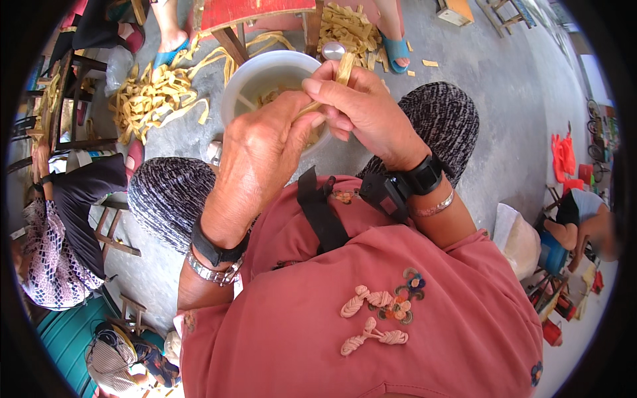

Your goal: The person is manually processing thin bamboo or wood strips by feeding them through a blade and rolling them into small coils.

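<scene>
Between my two hands is a yellowish-brown flat strip, one end standing up past the fingers of my right hand. My left hand pinches a lower part of the strip between thumb and fingers, close to my right fingertips. Both hands are over a translucent white plastic bucket, which stands on the floor between my knees. More yellowish pieces lie inside the bucket, partly hidden by my hands. A small round metal lid or tin is just beyond my right hand.
Long yellowish strips lie tangled on the concrete floor at left. Ahead stand a red-topped wooden stool, a heap of short flat pieces and another person's feet in blue slippers. A person in dark trousers sits at left; others are at right.
</scene>
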Tool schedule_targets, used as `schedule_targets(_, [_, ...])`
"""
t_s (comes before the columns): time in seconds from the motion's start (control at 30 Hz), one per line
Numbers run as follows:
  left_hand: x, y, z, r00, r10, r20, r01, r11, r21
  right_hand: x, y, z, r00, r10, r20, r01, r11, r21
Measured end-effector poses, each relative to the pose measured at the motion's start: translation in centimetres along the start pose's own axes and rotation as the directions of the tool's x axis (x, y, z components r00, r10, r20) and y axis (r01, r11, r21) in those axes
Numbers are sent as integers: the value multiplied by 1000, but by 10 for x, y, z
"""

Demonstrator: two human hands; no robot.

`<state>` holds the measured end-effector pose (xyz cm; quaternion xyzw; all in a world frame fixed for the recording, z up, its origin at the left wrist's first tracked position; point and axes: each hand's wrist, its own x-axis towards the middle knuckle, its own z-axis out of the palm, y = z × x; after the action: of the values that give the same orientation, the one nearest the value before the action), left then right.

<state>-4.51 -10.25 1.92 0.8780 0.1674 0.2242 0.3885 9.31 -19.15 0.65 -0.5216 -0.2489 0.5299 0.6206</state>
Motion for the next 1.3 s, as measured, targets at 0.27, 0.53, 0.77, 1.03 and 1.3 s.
schedule_targets(0.27, [10,0,-10,999,44,-9,-44,999,2,6,-10,3,997,-65,-42,71,980,187])
schedule_targets(0.53, [22,-5,-24,997,-55,-50,51,996,-69,30,-31,-6,974,-220,50,221,886,-407])
schedule_targets(0.77, [27,-9,-28,1000,19,-17,-20,999,-42,36,-29,-3,939,-315,-137,245,894,-374])
schedule_targets(1.03, [40,-20,-35,999,-14,-36,13,999,-51,48,-50,-3,994,-100,36,105,973,-206])
schedule_targets(1.3, [80,-18,-70,986,139,-89,-147,985,-88,62,-86,14,994,-109,-29,112,988,111])
